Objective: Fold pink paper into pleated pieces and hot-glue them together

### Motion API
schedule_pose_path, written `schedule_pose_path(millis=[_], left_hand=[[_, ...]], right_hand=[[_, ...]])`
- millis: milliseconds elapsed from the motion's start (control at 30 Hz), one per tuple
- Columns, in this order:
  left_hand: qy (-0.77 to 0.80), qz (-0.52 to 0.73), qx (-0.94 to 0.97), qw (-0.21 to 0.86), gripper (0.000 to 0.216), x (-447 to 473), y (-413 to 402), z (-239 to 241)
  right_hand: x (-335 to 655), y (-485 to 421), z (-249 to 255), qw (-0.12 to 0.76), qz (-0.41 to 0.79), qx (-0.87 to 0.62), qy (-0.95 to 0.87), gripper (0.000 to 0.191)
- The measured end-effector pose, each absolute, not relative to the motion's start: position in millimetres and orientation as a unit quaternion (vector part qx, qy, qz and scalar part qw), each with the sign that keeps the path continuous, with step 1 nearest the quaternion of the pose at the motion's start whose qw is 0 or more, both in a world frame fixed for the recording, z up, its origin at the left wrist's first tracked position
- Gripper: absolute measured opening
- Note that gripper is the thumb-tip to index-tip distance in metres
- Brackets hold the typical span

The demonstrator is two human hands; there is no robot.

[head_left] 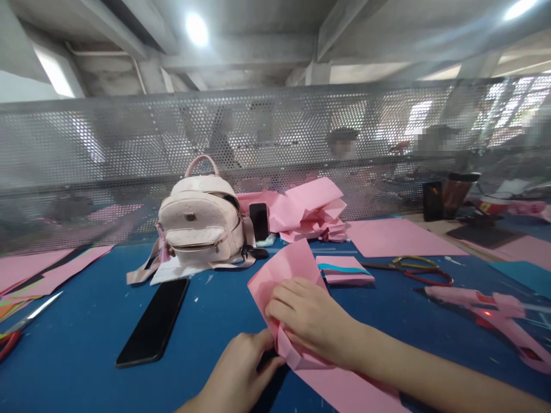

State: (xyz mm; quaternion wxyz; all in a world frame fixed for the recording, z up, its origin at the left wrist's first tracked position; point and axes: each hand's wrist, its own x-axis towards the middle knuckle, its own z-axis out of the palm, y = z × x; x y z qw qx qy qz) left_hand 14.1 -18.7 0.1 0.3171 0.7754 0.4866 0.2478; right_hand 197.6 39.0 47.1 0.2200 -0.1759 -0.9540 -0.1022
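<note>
A sheet of pink paper (284, 269), partly folded, lies on the blue table (86, 321) in front of me. My right hand (310, 318) rests on top of the fold with its fingers curled down, pressing the paper flat. My left hand (243, 367) pinches the paper's lower left edge between thumb and fingers. The rest of the sheet runs toward me under my right forearm.
A black phone (152, 324) lies left of the paper; a pale pink backpack (200, 226) with a second phone (259, 221) stands behind. Crumpled pink paper (312, 212), a small folded piece (344, 269), scissors (413, 269), a pink glue gun (486, 312) and a perforated metal screen (129, 155) surround them.
</note>
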Motion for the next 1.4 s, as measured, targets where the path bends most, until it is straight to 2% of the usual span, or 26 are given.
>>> schedule_pose_path(millis=[333,467,600,700,1000,1200,1400], left_hand=[[0.492,0.203,0.786,0.314,0.016,16,-18,4],[0.493,0.207,0.783,0.319,0.015,15,-18,1],[0.493,0.223,0.782,0.309,0.015,14,-19,-3],[0.49,0.237,0.781,0.304,0.013,14,-18,-4],[0.486,0.23,0.779,0.324,0.012,15,-19,1],[0.495,0.205,0.794,0.288,0.015,15,-20,1],[0.473,0.232,0.791,0.312,0.03,15,-24,11]], right_hand=[[198,39,52,0.185,-0.129,-0.13,-0.966,0.015],[198,40,49,0.196,-0.139,-0.118,-0.964,0.017],[199,43,46,0.229,-0.157,-0.098,-0.956,0.01],[199,44,44,0.24,-0.167,-0.088,-0.952,0.016],[199,41,47,0.21,-0.162,-0.112,-0.958,0.016],[199,40,51,0.176,-0.155,-0.161,-0.959,0.013],[200,39,58,0.14,-0.121,-0.181,-0.966,0.019]])
